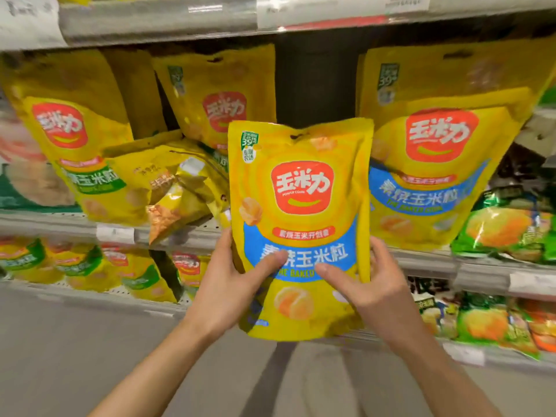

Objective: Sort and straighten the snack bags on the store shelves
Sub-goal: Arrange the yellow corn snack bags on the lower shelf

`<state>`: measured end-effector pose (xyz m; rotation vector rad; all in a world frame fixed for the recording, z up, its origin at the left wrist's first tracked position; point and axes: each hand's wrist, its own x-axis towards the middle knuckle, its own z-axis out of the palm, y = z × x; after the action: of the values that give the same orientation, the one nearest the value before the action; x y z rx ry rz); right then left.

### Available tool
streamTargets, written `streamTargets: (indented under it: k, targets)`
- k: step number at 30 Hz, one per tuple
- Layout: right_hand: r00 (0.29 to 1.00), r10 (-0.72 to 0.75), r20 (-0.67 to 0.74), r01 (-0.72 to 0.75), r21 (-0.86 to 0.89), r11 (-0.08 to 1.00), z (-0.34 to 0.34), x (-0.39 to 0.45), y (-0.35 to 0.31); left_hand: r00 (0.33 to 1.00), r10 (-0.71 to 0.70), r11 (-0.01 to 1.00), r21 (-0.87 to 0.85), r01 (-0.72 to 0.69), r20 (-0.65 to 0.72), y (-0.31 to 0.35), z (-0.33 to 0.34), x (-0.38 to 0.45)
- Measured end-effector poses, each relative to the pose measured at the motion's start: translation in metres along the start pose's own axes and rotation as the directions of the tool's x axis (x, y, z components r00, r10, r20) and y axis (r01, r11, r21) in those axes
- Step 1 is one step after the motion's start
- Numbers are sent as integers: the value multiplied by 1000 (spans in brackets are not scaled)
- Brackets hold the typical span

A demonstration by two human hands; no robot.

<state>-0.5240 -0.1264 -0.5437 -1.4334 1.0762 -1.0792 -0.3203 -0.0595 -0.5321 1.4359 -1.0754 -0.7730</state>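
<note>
From the head camera, both hands hold one yellow plastic snack bag with a red logo and blue band [301,224] upright in front of the shelves, clear of the shelf edge. The left hand [231,284] grips its lower left edge, thumb pressed across the blue band and fingers curled out of sight behind. The right hand [370,284] grips the lower right edge in the same way, thumb lying on the front.

On the middle grey metal shelf [180,233] stand two yellow bags with a green band: one at the left [81,158], one further back [216,97]. Between them, smaller yellow and brown packets [177,191] lie tumbled in a heap; their number cannot be told. To the right stands a matching yellow bag with a blue band [427,176], with at least one more of its kind behind it. A dark gap lies between the back green-band bag and these, just behind the held bag.

Green snack packs [505,224] lie at the far right. The lower shelf carries a row of about four yellow green-band bags [90,266], blurred.
</note>
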Motion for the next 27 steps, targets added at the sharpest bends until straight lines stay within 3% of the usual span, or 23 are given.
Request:
streamTargets:
  k: [8,16,20,24,27]
  targets:
    - [984,-168,-53,161,-120,980,13,75,-38,974,41,999,10,-40,-222,30,0,62]
    - [959,-266,-97,234,-258,938,30,118,-49,940,153,986,103,-127,-304,43,-2,104]
    - [964,-241,-116,193,-318,928,34,129,-54,936,221,966,192,-171,-275,47,0,121]
    - [972,-204,-118,150,-354,923,33,125,-48,962,196,968,197,-158,-191,36,9,132]
    - [963,-254,-90,187,-455,870,32,114,-48,970,185,968,201,-152,-156,24,10,130]
